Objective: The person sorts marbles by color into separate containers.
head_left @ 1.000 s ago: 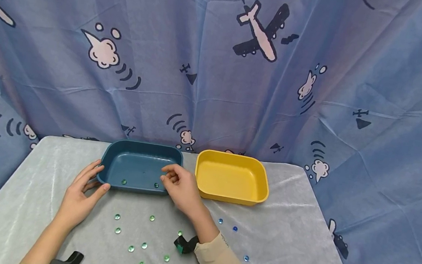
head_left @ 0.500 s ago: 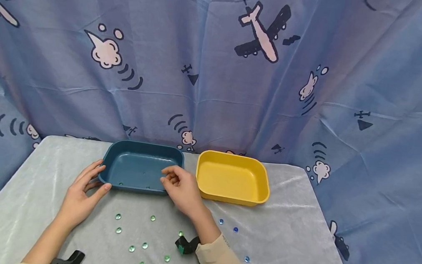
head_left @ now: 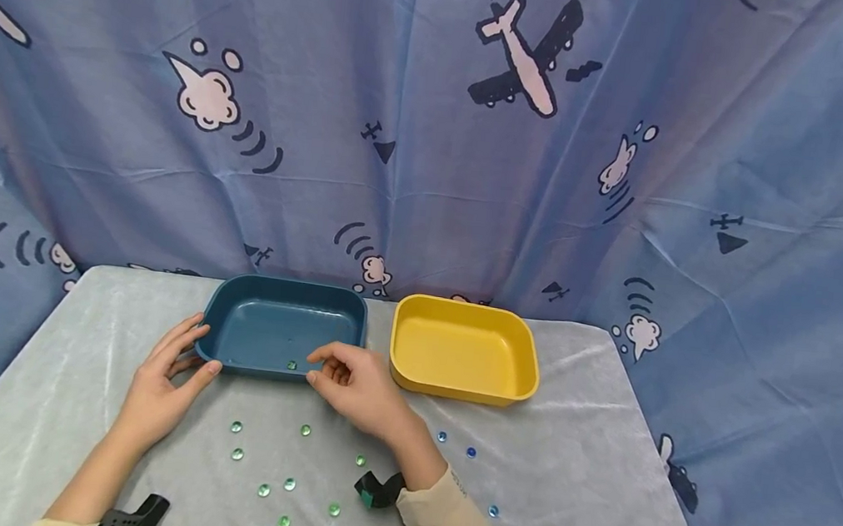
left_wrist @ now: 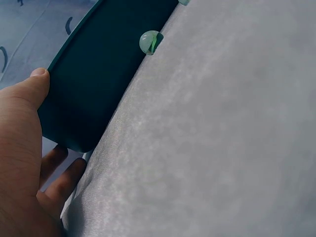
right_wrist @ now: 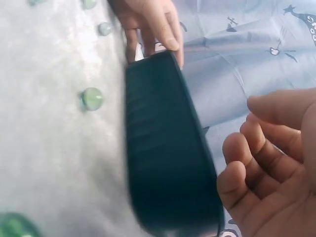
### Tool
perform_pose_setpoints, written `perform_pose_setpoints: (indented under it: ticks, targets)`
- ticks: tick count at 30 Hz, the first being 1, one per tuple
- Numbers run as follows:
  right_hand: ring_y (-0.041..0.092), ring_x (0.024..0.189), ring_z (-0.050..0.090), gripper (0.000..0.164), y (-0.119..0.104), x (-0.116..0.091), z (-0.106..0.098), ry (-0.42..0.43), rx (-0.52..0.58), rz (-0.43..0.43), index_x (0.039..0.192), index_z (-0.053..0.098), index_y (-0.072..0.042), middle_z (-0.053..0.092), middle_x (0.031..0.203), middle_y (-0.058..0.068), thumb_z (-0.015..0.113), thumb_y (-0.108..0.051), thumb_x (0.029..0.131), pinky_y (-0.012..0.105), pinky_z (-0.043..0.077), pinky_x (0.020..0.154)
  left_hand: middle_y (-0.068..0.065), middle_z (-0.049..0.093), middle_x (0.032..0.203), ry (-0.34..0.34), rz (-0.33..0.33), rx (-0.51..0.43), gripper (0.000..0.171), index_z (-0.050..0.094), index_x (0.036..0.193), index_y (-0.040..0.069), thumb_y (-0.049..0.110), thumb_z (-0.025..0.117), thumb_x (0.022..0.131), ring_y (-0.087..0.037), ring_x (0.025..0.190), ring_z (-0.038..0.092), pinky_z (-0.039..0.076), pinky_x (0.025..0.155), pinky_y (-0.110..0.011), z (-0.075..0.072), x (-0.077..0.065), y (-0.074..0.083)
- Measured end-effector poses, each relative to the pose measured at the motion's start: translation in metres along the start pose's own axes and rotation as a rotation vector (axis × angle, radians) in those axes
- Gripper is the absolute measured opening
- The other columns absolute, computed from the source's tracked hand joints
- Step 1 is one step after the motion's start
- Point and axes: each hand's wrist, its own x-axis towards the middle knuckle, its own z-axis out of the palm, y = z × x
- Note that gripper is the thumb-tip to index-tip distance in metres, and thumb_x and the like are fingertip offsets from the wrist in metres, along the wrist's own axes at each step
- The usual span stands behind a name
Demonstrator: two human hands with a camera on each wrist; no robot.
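Note:
My left hand (head_left: 158, 390) holds the left end of a dark teal tray (head_left: 287, 286). Its thumb is at the front corner and its fingers lie against the outer end, as the left wrist view shows too. Over the tray's front right side is my right hand (head_left: 358, 387), fingers loosely bent, thumb and index apart; in the right wrist view (right_wrist: 276, 153) I see nothing between them. One green glass marble (head_left: 291, 364) shows on the tray floor, beside the right fingertips. Several green marbles, such as this marble (head_left: 289, 484), lie on the cloth in front.
A yellow tray (head_left: 459, 392) stands right of the teal one. In front of it lie blue marbles, including a dark blue marble (head_left: 471, 452). Grey cloth covers the table (head_left: 583, 478); a blue patterned curtain (head_left: 313, 120) hangs behind.
My right hand has shifted slightly left and nearer over the teal tray. Two marbles showed in that tray earlier and rolled leftward; now one shows. My left hand has stayed in place.

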Motion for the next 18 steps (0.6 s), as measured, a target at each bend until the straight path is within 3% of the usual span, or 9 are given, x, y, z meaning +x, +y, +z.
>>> perform_pose_setpoints:
  ticks: [9, 18]
  targets:
    - [0.005, 0.068, 0.053, 0.019, 0.001, -0.009, 0.006, -0.134, 0.013, 0.006, 0.12, 0.077, -0.004, 0.063, 0.084, -0.007, 0.076, -0.015, 0.105, 0.019, 0.047, 0.059, -0.015, 0.043, 0.17, 0.009, 0.007, 0.003, 0.064, 0.058, 0.156, 0.002, -0.007, 0.079, 0.097, 0.005, 0.137, 0.049, 0.049, 0.1, -0.007, 0.0, 0.002, 0.0]
    - [-0.003, 0.071, 0.056, 0.019, 0.011, -0.011, 0.018, -0.351, -0.115, -0.02, 0.121, 0.077, -0.008, 0.063, 0.083, -0.011, 0.077, -0.016, 0.104, 0.016, 0.055, 0.066, -0.017, 0.043, 0.169, 0.01, 0.009, -0.004, 0.063, 0.058, 0.155, 0.0, -0.008, 0.08, 0.096, 0.001, 0.137, 0.051, 0.049, 0.1, -0.006, 0.0, 0.0, 0.001]
